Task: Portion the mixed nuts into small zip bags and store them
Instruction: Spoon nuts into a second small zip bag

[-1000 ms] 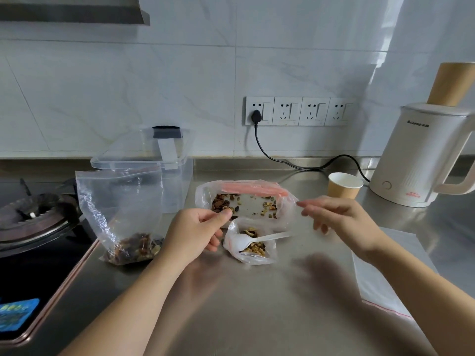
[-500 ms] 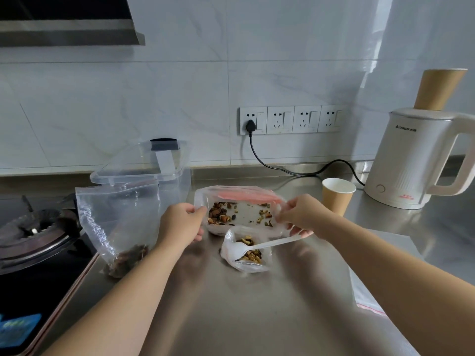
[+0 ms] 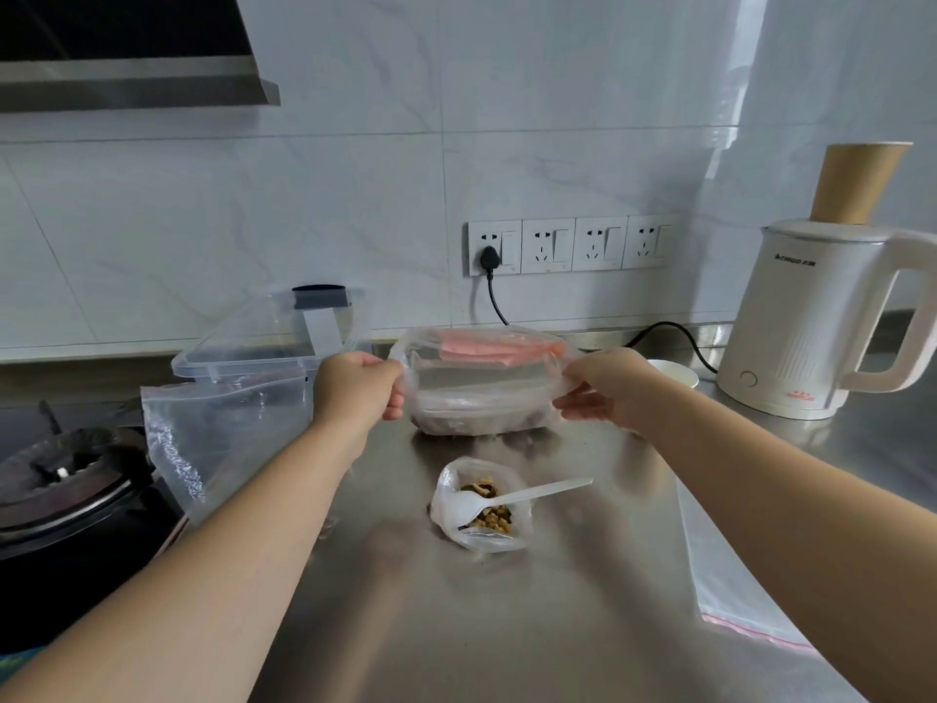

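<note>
I have the large zip bag (image 3: 481, 393) held up between both hands, its base touching or just off the steel counter (image 3: 507, 626); I cannot tell which. My left hand (image 3: 355, 388) pinches the bag's left top edge with curled fingers, and my right hand (image 3: 603, 388) pinches the right top edge the same way, so the mouth is stretched wide between them. The pink zip strip runs along the bag's far lip, and dark nuts sit in its bottom, blurred through the plastic. Just nearer me than this bag, a small zip bag (image 3: 481, 504) sits on the counter with its mouth open, mixed nuts inside and a white plastic spoon (image 3: 507, 497) resting in it, handle pointing right. Left of the held bag, another large clear bag (image 3: 218, 428) stands slumped, with a clear lidded container (image 3: 268, 342) behind it. Further left of that is a gas burner (image 3: 66, 479). Right of the held bag, a paper cup (image 3: 674, 372) shows behind my right wrist, and beyond it a white electric kettle (image 3: 821, 322) with a tan paper cup (image 3: 857, 182) upside down on its lid. An empty flat zip bag (image 3: 720, 575) lies near the counter's right edge. Behind the held bag, a black plug (image 3: 489, 257) sits in the wall sockets (image 3: 568, 244).
</note>
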